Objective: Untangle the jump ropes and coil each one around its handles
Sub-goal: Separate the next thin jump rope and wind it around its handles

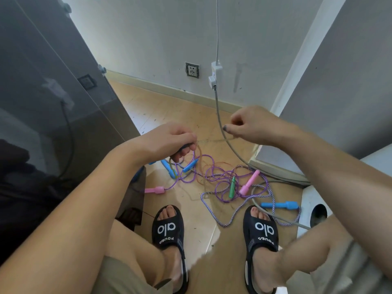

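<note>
Jump ropes (220,179) still lie knotted on the floor (191,221) just beyond my sandals (167,228), none coiled yet, while my left hand (167,141) grips a bunch of loops and my right hand (252,126) pinches a thin strand stretched between them.

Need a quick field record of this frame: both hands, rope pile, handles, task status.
left hand: left hand grips a bunch of thin cord above the floor
right hand: right hand pinches a thin cord stretched taut from the left hand
rope pile: tangled purple and striped jump ropes on the tan tile floor
handles visible: pink plastic handle, green plastic handle, blue plastic handle
other: grey power cable hangs from a white wall plug
status: ropes still tangled, none coiled
</note>
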Demonstrator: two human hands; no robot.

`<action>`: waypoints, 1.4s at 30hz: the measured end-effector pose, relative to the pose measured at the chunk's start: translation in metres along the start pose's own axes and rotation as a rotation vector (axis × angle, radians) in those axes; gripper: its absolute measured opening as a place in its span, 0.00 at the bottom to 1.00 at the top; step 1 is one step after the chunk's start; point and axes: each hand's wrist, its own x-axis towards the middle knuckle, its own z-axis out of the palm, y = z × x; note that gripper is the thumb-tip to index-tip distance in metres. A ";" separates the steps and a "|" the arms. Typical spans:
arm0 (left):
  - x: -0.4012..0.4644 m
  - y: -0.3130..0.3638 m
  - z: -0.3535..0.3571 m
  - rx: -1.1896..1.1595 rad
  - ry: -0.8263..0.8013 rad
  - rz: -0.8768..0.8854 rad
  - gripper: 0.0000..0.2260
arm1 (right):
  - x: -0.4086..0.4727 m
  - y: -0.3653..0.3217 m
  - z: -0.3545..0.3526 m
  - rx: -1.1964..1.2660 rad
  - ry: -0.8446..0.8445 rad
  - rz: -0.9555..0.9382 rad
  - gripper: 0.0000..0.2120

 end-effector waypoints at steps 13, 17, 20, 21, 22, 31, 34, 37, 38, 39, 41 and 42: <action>0.006 0.003 0.010 0.004 -0.019 0.037 0.15 | 0.000 -0.018 0.024 0.388 -0.124 -0.040 0.17; 0.006 0.002 0.006 -0.035 -0.005 0.055 0.15 | -0.002 -0.036 0.029 0.387 -0.075 -0.139 0.21; 0.004 0.000 0.004 0.040 -0.013 0.040 0.18 | 0.001 -0.027 0.021 0.184 -0.035 -0.159 0.24; 0.003 -0.001 0.004 0.079 -0.012 0.020 0.19 | 0.001 -0.021 0.015 0.107 -0.023 -0.133 0.24; 0.002 -0.001 0.002 0.103 -0.010 0.002 0.19 | 0.003 -0.013 0.009 0.033 0.006 -0.086 0.24; 0.006 0.000 0.010 0.047 -0.005 0.046 0.16 | 0.000 -0.006 0.024 0.297 -0.099 0.051 0.19; 0.007 0.003 0.008 -0.029 0.015 0.091 0.15 | -0.003 -0.036 0.032 0.540 -0.140 -0.068 0.23; 0.004 0.001 0.005 0.003 0.010 0.067 0.16 | -0.001 -0.030 0.026 0.212 0.006 -0.180 0.21; 0.003 -0.002 0.003 0.029 0.007 0.048 0.17 | 0.001 -0.024 0.022 0.143 0.032 -0.176 0.21; 0.001 -0.004 0.000 0.053 0.006 0.024 0.18 | 0.003 -0.016 0.017 0.112 0.050 -0.152 0.21; -0.001 -0.006 -0.004 0.088 0.023 -0.018 0.19 | 0.008 0.003 0.002 -0.019 0.127 -0.031 0.20; -0.002 -0.007 -0.006 0.084 0.032 -0.026 0.19 | 0.010 0.016 -0.005 -0.097 0.172 0.057 0.20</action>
